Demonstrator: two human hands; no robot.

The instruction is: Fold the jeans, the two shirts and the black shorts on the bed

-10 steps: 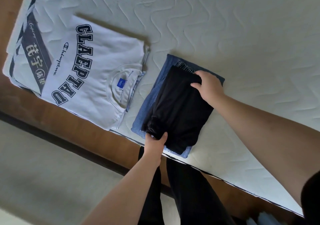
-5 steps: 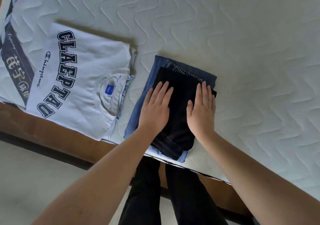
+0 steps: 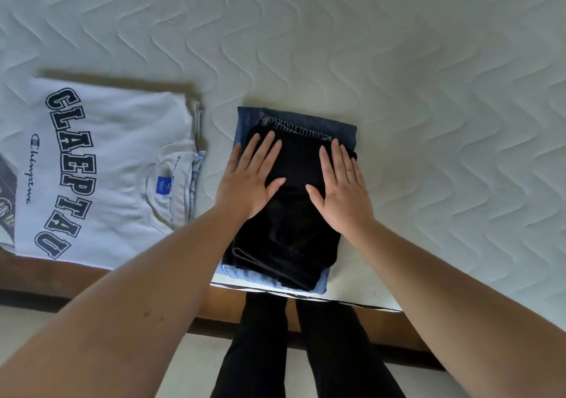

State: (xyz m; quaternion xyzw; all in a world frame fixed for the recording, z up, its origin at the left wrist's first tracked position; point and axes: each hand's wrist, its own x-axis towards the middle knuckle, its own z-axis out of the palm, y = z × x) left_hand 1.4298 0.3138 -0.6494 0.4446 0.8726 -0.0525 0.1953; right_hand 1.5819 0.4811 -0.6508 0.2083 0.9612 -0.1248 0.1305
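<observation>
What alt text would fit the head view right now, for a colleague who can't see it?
Both hands, left and right, press flat on folded black shorts stacked on folded jeans near the edge of the bed. A folded white shirt lies to the left, atop another shirt.

One camera only, on person's head. Looks forward and steeply down, from above bed (image 3: 398, 60) edge. Close: both forearms fill lower part, left hand (image 3: 248, 180) and right hand (image 3: 343, 189) near middle. Wide lens bends edges. Floor (image 3: 27, 330) shows at bottom. No second view to share.
</observation>
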